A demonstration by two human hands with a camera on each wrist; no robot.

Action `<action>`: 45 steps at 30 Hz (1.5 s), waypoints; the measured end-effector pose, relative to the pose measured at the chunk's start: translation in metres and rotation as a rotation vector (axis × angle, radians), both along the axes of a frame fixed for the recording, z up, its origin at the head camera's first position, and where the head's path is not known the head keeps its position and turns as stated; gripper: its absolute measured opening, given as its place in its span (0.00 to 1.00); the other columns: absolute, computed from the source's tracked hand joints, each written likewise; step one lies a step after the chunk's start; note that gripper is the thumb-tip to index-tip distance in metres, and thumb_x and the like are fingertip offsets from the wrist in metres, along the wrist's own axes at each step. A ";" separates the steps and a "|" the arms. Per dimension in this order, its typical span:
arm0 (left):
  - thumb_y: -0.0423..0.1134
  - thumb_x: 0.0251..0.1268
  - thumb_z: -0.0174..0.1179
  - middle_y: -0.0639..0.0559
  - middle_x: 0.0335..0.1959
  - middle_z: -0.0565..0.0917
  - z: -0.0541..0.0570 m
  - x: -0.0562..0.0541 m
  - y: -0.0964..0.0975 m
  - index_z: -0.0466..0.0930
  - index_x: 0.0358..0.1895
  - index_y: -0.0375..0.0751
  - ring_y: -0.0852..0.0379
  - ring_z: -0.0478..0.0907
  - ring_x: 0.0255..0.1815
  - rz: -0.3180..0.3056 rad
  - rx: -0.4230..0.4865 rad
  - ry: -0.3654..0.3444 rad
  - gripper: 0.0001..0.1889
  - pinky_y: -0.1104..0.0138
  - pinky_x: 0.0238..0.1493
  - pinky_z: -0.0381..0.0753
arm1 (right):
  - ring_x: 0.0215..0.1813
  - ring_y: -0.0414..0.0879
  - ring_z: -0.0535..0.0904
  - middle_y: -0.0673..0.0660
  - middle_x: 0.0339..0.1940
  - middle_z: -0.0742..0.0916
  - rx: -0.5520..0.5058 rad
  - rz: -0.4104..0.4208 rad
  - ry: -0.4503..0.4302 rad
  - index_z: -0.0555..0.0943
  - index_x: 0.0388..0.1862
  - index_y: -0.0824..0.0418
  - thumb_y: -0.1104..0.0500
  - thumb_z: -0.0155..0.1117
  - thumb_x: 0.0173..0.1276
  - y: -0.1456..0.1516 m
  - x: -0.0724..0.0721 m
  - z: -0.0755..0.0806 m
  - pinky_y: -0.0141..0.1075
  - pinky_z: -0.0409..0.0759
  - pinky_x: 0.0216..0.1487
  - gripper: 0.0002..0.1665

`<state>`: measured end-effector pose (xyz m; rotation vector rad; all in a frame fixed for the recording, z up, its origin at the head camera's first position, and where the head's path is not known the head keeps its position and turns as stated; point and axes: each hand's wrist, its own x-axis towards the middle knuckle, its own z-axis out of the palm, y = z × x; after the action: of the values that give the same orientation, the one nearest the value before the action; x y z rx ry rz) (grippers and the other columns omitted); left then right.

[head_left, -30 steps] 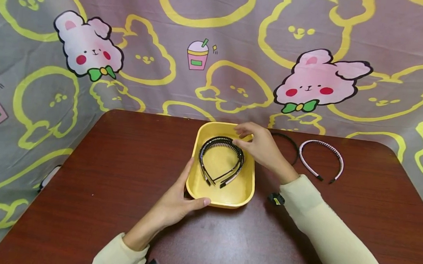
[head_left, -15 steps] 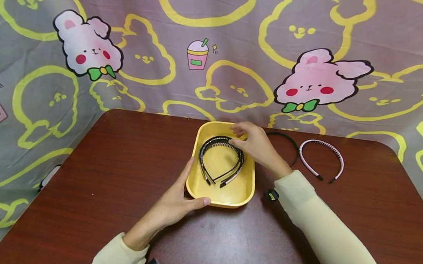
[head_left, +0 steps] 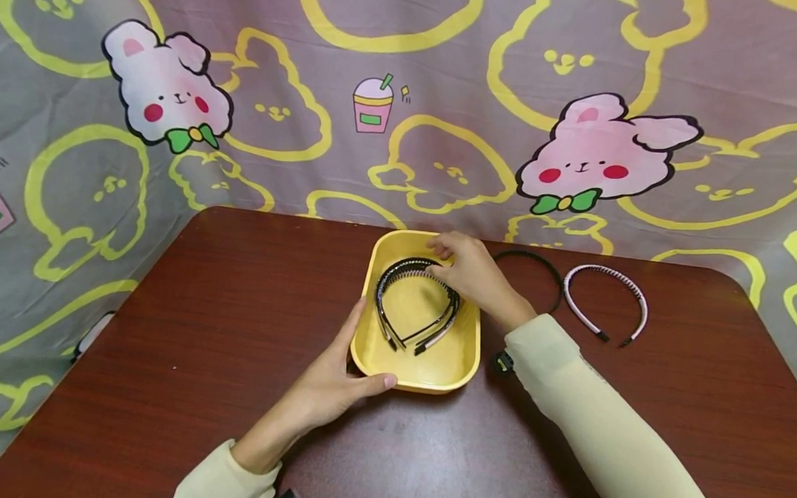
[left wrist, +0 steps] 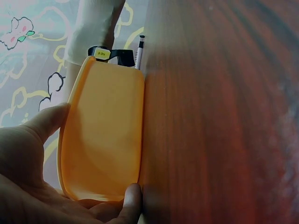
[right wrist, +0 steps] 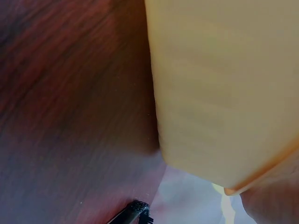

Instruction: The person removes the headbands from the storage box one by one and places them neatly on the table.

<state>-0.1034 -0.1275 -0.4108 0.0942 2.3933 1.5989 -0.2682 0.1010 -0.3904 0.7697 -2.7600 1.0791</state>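
A yellow plastic tray (head_left: 424,373) stands on the table, and several black and pale headbands (head_left: 382,303) lie nested inside it. My left hand (head_left: 330,379) grips its near left corner, thumb over the rim and fingers along the side; the left wrist view shows the same grip on the tray wall (left wrist: 103,130). Over the far right side of the tray reaches my right hand (head_left: 476,274), its thumb close to the headbands and a gap between thumb and fingers. The right wrist view is filled mostly by the tray's outer wall (right wrist: 224,93).
To the right of the tray, a black headband (head_left: 559,279) and a pale pink headband (head_left: 570,303) lie side by side on the brown table (head_left: 242,300). Behind the table hangs a curtain (head_left: 451,91) printed with cartoon rabbits.
My right hand has shifted slightly left over the tray, uncovering more of the black headband on the table. The left hand, the tray and the headbands have stayed put.
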 end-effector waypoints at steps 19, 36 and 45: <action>0.45 0.61 0.77 0.47 0.87 0.52 0.001 0.001 0.001 0.37 0.87 0.66 0.50 0.77 0.60 -0.001 0.002 -0.010 0.62 0.49 0.72 0.68 | 0.53 0.56 0.85 0.62 0.51 0.89 0.136 -0.033 -0.038 0.86 0.58 0.65 0.64 0.74 0.67 -0.006 -0.005 -0.002 0.49 0.83 0.57 0.21; 0.45 0.61 0.77 0.47 0.87 0.52 0.000 0.001 0.000 0.37 0.87 0.66 0.57 0.82 0.45 0.001 -0.002 -0.025 0.62 0.59 0.63 0.75 | 0.54 0.52 0.84 0.56 0.50 0.88 0.221 -0.059 -0.048 0.88 0.57 0.56 0.60 0.73 0.69 -0.012 -0.004 -0.004 0.55 0.83 0.53 0.18; 0.44 0.61 0.77 0.50 0.88 0.48 0.001 0.000 0.000 0.36 0.87 0.62 0.50 0.80 0.60 -0.003 0.015 -0.017 0.62 0.53 0.71 0.71 | 0.55 0.52 0.84 0.55 0.51 0.89 0.265 -0.075 -0.013 0.88 0.57 0.56 0.60 0.71 0.70 -0.012 -0.006 -0.006 0.55 0.82 0.51 0.17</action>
<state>-0.1033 -0.1276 -0.4095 0.0873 2.3675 1.6100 -0.2738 0.0888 -0.3964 0.6800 -2.9535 0.7164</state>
